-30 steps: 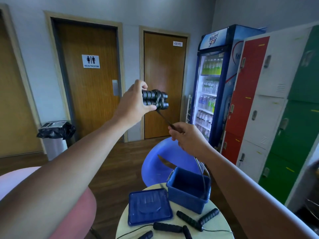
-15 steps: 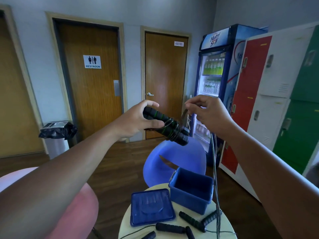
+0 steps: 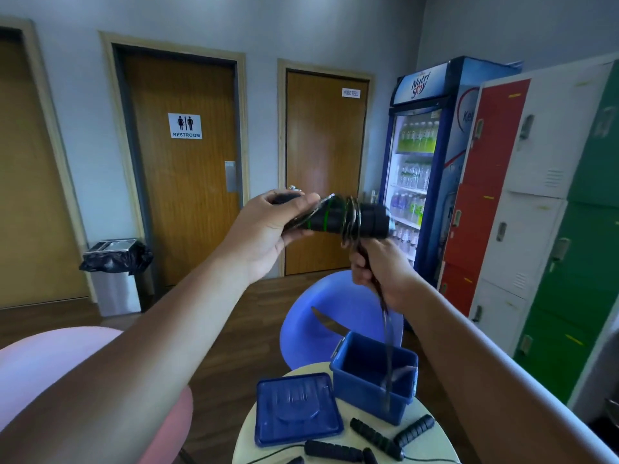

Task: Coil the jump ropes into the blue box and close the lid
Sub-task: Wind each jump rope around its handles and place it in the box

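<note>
Black foam jump-rope handles (image 3: 338,218), banded with thin green lines and laid side by side, are held up in the air well above the worktop (image 3: 435,445). The left hand (image 3: 268,236) is clenched around one end of this pair, thumb on top. Several turns of dark cord (image 3: 351,216) loop around the middle of the handles. Just below their other end, the right hand (image 3: 382,272) is closed on the cord, which runs down from the fist as a blurred strand (image 3: 387,356) past the blue box and ends near the worktop; whether it touches the box I cannot tell.

The blue box (image 3: 371,380) stands open at the far edge of the round, pale worktop. Its blue lid (image 3: 296,408) lies flat just beside it, toward the left edge, the two near but seemingly apart. Along the near edge lie more black ribbed handles: one (image 3: 333,451) below the lid, a crossing pair (image 3: 392,437) in front of the box, with a thin cord (image 3: 268,455) trailing off to the left.

Behind the worktop sits a rounded blue chair (image 3: 318,316); a pink seat (image 3: 43,363) shows at lower left. Farther back are a restroom door (image 3: 184,162), a lined bin (image 3: 115,272), a drinks fridge (image 3: 422,169) and coloured lockers (image 3: 542,195).
</note>
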The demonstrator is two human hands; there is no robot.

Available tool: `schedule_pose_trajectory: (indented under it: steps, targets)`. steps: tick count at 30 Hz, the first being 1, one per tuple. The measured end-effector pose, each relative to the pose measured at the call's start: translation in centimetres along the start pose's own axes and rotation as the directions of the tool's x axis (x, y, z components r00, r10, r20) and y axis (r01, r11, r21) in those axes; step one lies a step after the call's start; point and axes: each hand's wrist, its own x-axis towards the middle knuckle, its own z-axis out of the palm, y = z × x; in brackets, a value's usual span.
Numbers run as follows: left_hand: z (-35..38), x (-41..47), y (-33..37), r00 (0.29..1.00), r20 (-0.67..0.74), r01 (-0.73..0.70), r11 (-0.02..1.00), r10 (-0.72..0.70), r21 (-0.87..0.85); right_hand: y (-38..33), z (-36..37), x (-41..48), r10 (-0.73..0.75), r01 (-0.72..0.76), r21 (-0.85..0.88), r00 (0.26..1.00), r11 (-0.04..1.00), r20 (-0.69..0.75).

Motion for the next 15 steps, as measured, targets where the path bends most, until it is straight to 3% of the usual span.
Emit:
schedule_pose_trajectory:
  steps: [3,4,6,8,11,15]
  targets:
    - [0.0,1.4,1.3,0.981,-0.181,-0.086,0.994,0.073,-0.069,0.7,0.6,-0.7,0.056,-0.054,-0.062,0.998,0.997,0.031]
    - [-0.1,2.0,1.6,0.966,-0.226,-0.129,0.992,0.123,-0.011,0.9,0.8,-0.8,0.065,-0.064,-0.044,0.998,0.997,0.027]
    - [-0.3,3.1,1.3,0.928,-0.264,-0.192,0.944,0.264,0.269,0.8,1.0,-0.9,0.053,-0.052,-0.044,0.998,0.998,0.018]
    - [-0.4,3.6,0.4,0.865,-0.226,-0.228,0.753,0.447,0.618,0.5,1.3,-1.0,0.026,-0.021,-0.182,0.999,0.983,0.025]
    - [-1.0,4.0,-0.6,0.789,-0.006,-0.316,0.414,0.615,0.854,0.3,1.3,-1.4,0.033,0.007,-0.376,0.994,0.927,0.101]
    - [-2.1,3.6,-1.3,0.802,0.301,-0.374,0.041,0.516,0.926,-0.7,0.6,-1.7,0.051,0.043,-0.596,0.989,0.802,0.139]
